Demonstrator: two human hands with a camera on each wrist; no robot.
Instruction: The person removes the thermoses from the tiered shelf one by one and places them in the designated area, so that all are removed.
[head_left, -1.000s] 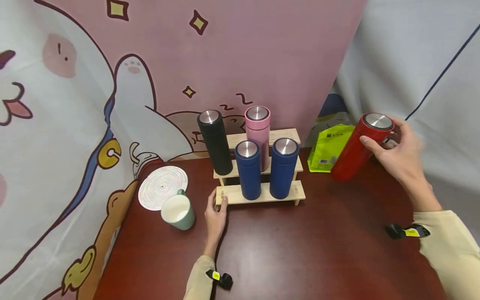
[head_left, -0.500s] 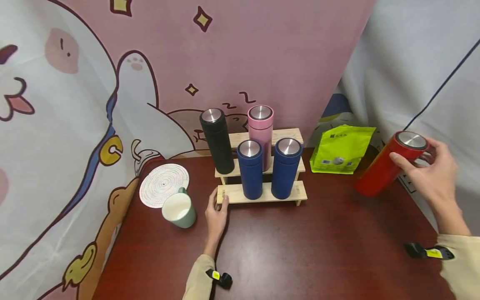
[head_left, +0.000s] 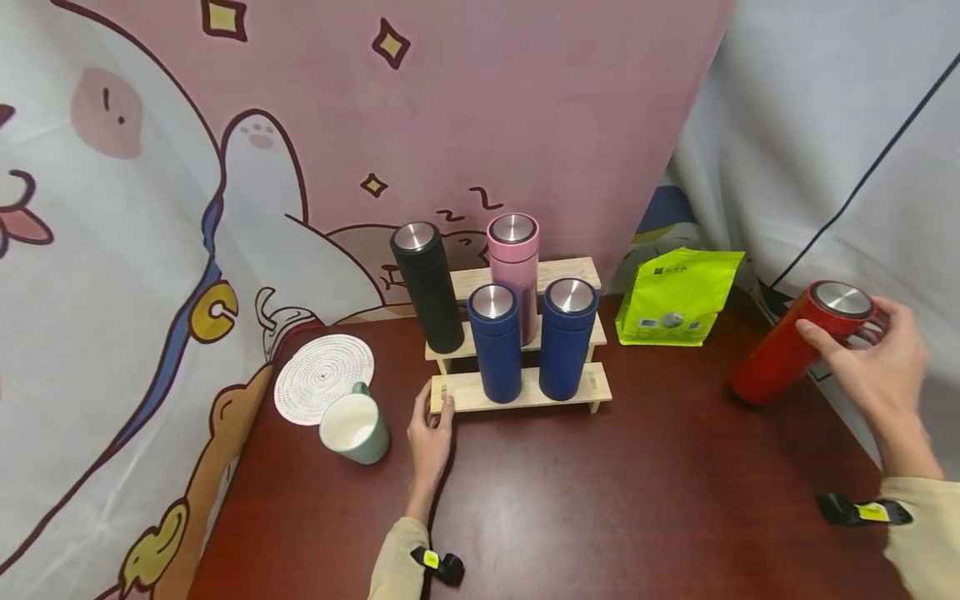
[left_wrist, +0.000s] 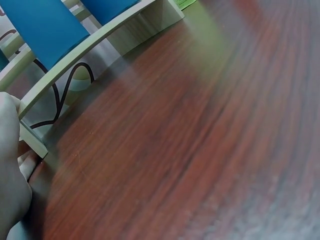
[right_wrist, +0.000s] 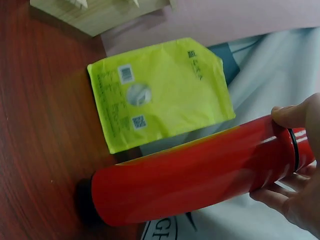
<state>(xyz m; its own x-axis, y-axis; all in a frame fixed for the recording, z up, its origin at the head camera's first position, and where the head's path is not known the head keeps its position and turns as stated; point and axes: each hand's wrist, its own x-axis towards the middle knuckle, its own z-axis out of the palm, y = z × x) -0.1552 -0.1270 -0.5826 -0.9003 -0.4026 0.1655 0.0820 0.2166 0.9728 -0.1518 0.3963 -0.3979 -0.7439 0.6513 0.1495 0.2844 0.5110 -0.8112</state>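
My right hand (head_left: pixel 881 367) grips a red thermos flask (head_left: pixel 783 350) near its steel-topped lid, thumb on one side and fingers round the other. In the right wrist view the flask (right_wrist: pixel 195 175) spans the lower part, its base close to the tabletop; whether it touches I cannot tell. With thumb and fingers, my left hand (head_left: pixel 431 433) holds the left end of the wooden stepped rack (head_left: pixel 465 392). Two blue flasks (head_left: pixel 500 350) (head_left: pixel 566 346) stand upright on its lowest step. On the middle step are a black flask (head_left: pixel 431 292) and a pink flask (head_left: pixel 517 258).
A lime-green pouch (head_left: pixel 678 300) stands between the rack and the red flask. Left of the rack are a pale green mug (head_left: pixel 367 442) and a round woven mat (head_left: pixel 318 375). Printed cloth (head_left: pixel 600 108) hangs behind the dark red table (head_left: pixel 600 500).
My right hand has carried the red flask rightward and down, away from the front of the green pouch, which now shows fully. My left hand has stayed on the rack.
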